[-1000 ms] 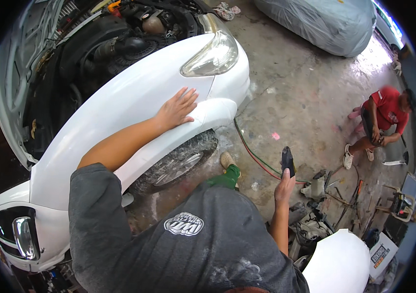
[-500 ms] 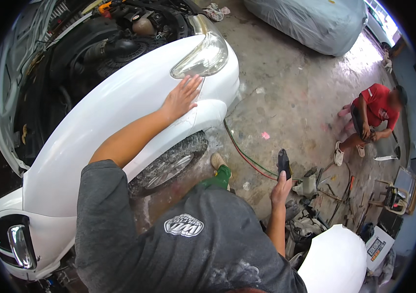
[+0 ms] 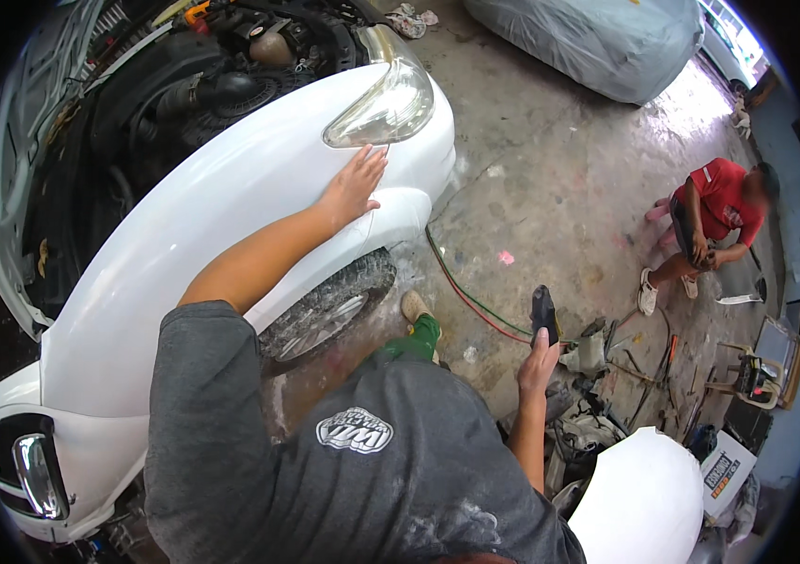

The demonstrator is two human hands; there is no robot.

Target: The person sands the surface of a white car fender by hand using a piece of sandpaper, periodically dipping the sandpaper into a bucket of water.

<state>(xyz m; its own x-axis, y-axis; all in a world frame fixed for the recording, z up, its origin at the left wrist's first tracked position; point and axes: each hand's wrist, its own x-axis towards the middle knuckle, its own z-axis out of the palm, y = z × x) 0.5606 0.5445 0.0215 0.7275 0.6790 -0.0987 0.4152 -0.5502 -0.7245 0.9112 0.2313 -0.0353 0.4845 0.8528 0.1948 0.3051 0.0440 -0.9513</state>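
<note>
Has moved the left hand [image 3: 355,188] forward along the white fender [image 3: 202,216] since a second ago, from farther off to just beside the headlight [image 3: 386,108]. Lays it palm down there, fingers now closer together, thumb apart. Still grips a dark object [image 3: 543,310] in the right hand [image 3: 535,365], right of the headlight and well apart. Cannot tell the object's kind, nor how the hidden fingers close around it. Cannot see all of the tyre [image 3: 329,308] below the headlight, partly covered by the fender.
</note>
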